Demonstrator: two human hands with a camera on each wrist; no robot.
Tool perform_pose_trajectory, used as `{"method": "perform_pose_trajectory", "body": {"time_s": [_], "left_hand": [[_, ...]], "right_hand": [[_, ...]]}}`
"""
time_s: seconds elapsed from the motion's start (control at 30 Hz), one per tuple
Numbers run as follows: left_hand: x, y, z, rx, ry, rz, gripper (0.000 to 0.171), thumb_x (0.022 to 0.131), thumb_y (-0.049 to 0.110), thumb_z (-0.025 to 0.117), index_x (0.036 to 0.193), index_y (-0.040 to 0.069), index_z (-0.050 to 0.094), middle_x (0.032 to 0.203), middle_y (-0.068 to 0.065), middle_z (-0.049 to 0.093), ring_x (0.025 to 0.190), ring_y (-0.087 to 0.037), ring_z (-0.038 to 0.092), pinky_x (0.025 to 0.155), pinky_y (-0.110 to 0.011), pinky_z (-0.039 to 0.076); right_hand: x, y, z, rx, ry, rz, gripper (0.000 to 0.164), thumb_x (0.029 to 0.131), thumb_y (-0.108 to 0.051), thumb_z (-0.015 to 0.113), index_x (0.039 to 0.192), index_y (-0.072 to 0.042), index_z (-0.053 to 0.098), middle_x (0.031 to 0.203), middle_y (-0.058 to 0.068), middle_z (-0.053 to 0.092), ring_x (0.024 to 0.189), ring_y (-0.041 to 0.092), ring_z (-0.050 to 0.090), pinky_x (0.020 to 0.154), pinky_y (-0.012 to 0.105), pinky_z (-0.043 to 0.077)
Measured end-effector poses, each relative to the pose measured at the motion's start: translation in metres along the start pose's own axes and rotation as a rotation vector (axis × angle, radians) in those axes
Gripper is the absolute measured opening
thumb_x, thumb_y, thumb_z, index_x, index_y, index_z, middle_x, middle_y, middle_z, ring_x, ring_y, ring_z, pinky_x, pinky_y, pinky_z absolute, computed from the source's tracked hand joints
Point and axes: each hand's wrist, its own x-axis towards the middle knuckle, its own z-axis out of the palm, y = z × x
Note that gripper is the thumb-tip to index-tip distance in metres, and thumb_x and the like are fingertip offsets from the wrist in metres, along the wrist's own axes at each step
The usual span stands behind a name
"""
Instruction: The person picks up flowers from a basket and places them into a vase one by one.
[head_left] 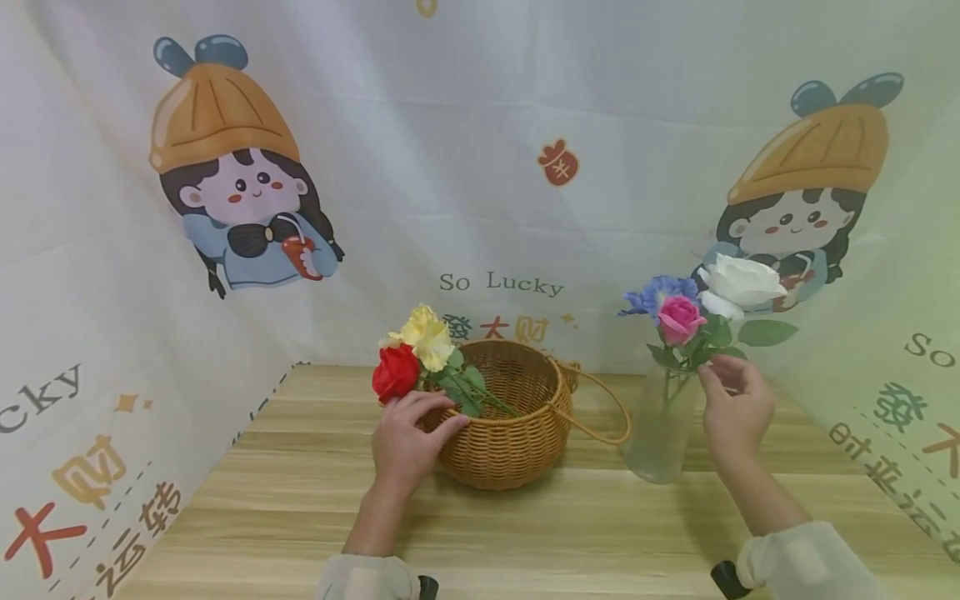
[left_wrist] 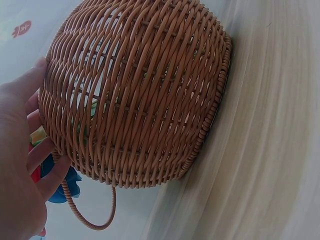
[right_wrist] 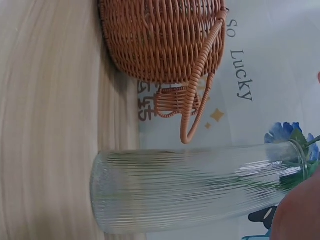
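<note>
A brown wicker basket stands on the wooden table. My left hand holds its left rim, fingers and thumb against the weave. A red rose and a pale yellow flower lean out over that rim, their green stems inside the basket. To the right, a clear ribbed vase stands upright with a blue flower and a pink rose. At its mouth my right hand pinches the stem area below a white rose; leaves partly hide the fingertips.
A looped wicker handle sticks out from the basket toward the vase. Printed cloth with cartoon figures and lettering encloses the back and both sides of the table.
</note>
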Motion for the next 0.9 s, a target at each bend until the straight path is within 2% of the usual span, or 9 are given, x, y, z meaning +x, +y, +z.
{"method": "perform_pose_trajectory", "body": {"time_s": [0.43, 0.67, 0.9], "left_hand": [[-0.001, 0.001, -0.002, 0.002, 0.004, 0.003, 0.029, 0.070, 0.040, 0.086, 0.089, 0.019, 0.078, 0.102, 0.004, 0.072, 0.096, -0.023, 0.061, 0.077, -0.040, 0.050], [0.000, -0.001, 0.000, 0.005, 0.005, 0.013, 0.029, 0.071, 0.040, 0.086, 0.090, 0.020, 0.078, 0.102, 0.004, 0.072, 0.096, -0.022, 0.062, 0.079, -0.039, 0.050], [0.000, 0.000, 0.000, 0.009, 0.016, 0.022, 0.029, 0.070, 0.039, 0.087, 0.090, 0.020, 0.078, 0.102, 0.003, 0.072, 0.095, -0.023, 0.062, 0.079, -0.040, 0.051]], "right_hand": [[-0.018, 0.006, 0.001, 0.076, -0.047, -0.014, 0.021, 0.090, -0.005, 0.068, 0.109, 0.004, 0.064, 0.082, -0.022, 0.059, 0.076, 0.001, 0.057, 0.068, 0.011, 0.047], [-0.032, 0.000, 0.011, 0.114, -0.064, -0.025, 0.016, 0.089, -0.001, 0.068, 0.102, 0.006, 0.064, 0.079, -0.022, 0.060, 0.073, 0.000, 0.058, 0.066, 0.012, 0.047], [-0.044, -0.005, 0.023, 0.186, -0.123, -0.050, 0.017, 0.087, 0.002, 0.069, 0.102, 0.009, 0.064, 0.080, -0.020, 0.062, 0.074, -0.001, 0.059, 0.067, 0.012, 0.049]]}}
